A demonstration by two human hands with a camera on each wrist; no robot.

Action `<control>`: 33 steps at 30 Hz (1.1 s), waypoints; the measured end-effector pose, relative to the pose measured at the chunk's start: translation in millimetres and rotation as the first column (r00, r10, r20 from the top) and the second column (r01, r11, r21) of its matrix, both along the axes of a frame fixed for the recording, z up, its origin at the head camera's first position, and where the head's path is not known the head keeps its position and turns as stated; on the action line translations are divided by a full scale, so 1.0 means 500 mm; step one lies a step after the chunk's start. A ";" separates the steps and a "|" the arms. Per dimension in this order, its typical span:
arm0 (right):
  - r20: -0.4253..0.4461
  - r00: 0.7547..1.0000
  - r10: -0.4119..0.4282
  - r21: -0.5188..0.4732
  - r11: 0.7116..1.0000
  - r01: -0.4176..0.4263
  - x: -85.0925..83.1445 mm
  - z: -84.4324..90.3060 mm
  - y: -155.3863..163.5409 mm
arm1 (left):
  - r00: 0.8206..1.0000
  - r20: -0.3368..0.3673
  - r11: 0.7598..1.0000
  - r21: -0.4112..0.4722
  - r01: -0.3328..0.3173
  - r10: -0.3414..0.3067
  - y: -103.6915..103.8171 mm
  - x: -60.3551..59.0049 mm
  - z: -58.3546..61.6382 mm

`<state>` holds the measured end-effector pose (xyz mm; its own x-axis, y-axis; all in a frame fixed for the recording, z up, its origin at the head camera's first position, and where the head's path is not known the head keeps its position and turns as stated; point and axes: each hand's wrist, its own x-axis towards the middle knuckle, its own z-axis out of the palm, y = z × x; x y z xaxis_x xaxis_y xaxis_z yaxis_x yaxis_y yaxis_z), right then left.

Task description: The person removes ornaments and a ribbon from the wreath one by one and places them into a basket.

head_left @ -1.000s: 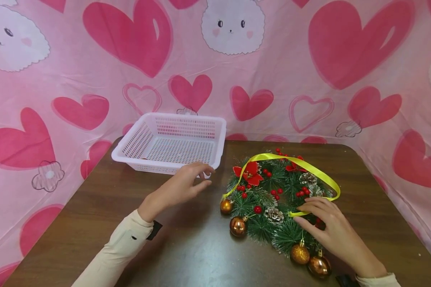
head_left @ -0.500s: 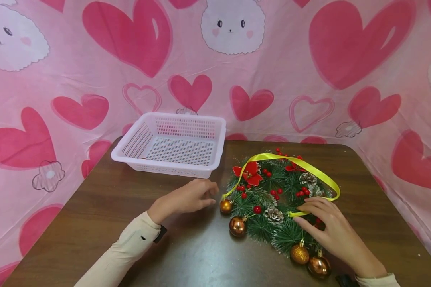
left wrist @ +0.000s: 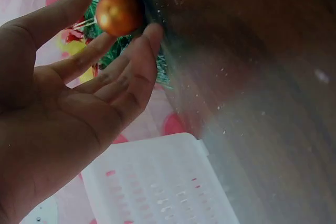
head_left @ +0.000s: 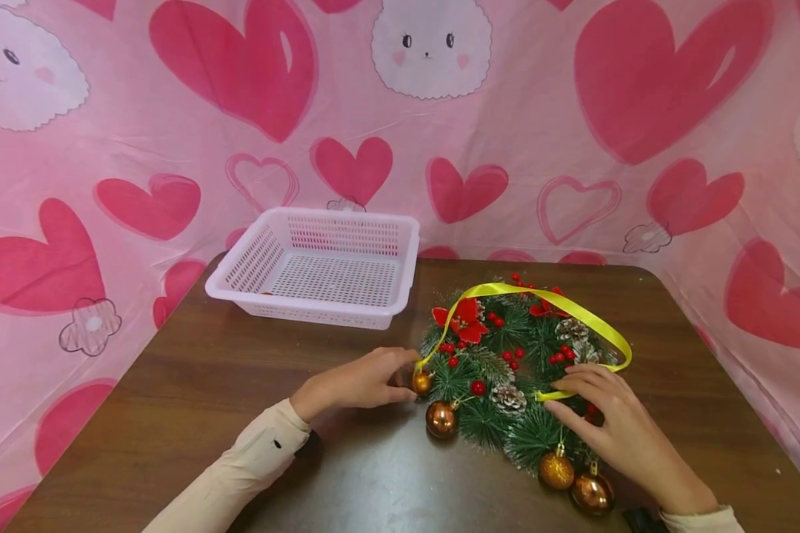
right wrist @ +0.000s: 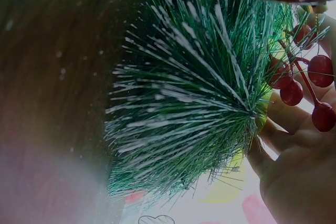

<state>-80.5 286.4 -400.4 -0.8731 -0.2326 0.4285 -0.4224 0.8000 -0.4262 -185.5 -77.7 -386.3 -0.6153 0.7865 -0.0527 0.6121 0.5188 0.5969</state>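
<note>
In the head view, a green wreath (head_left: 487,363) with red poinsettias, berries and pine cones lies on the table. A yellow ribbon (head_left: 590,322) loops over it. My left hand (head_left: 360,377) reaches to the wreath's left edge, at a small gold bauble (head_left: 422,383). In the left wrist view this gold bauble (left wrist: 119,12) shows between the spread thumb and the fingers; whether they touch it, I cannot tell. My right hand (head_left: 613,422) rests over the wreath's right side, its fingers loosely bent around the ribbon's end. Foliage (right wrist: 184,98) hides its fingertips in the right wrist view.
A white perforated plastic basket (head_left: 327,314) stands at the back left of the brown wooden table (head_left: 373,474). Copper baubles (head_left: 442,420) and a glittery gold one (head_left: 556,471) hang at the wreath's near edge. A pink heart-patterned cloth (head_left: 353,89) hangs behind.
My left hand has moved down and to the right, from beside the basket to the small gold bauble. My right hand and the wreath have stayed in place.
</note>
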 end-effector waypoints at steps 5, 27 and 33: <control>0.003 1.000 0.000 0.001 1.000 0.000 0.000 0.001 -0.001 | 0.999 -0.031 1.000 -0.006 -0.012 0.012 0.007 0.003 -0.005; 0.006 1.000 -0.006 0.005 1.000 0.006 0.001 0.003 -0.002 | 0.998 -0.060 0.992 0.122 -0.017 0.024 0.009 0.003 -0.004; 0.009 1.000 -0.003 0.007 1.000 0.002 0.001 0.002 -0.001 | 0.998 -0.057 0.992 0.130 0.000 0.007 0.006 0.001 0.004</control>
